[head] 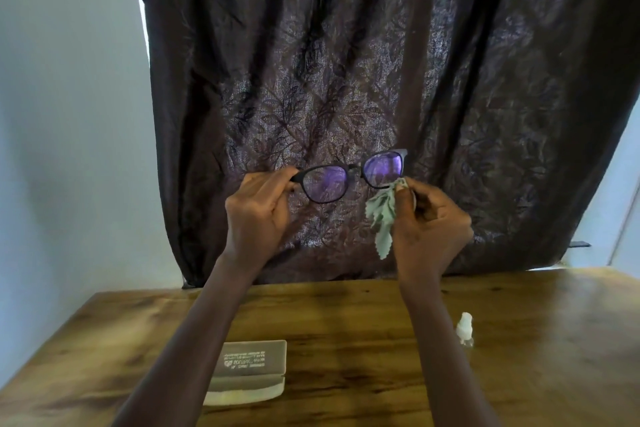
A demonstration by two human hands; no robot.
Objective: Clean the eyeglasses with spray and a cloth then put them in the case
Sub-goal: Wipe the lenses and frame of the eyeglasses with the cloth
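I hold black-framed eyeglasses (349, 176) with purple-tinted lenses up in front of me, above the table. My left hand (258, 210) grips the frame at its left end. My right hand (427, 229) pinches a pale green cloth (382, 215) with zigzag edges against the lower edge of the right lens. A grey eyeglass case (251, 369) lies open on the wooden table (346, 340), partly behind my left forearm. A small white spray bottle (464, 329) stands upright on the table to the right of my right forearm.
A dark brown patterned curtain (363, 62) hangs behind the table, filling most of the background. Pale walls show at the left and far right. The table's far edge runs just below my wrists.
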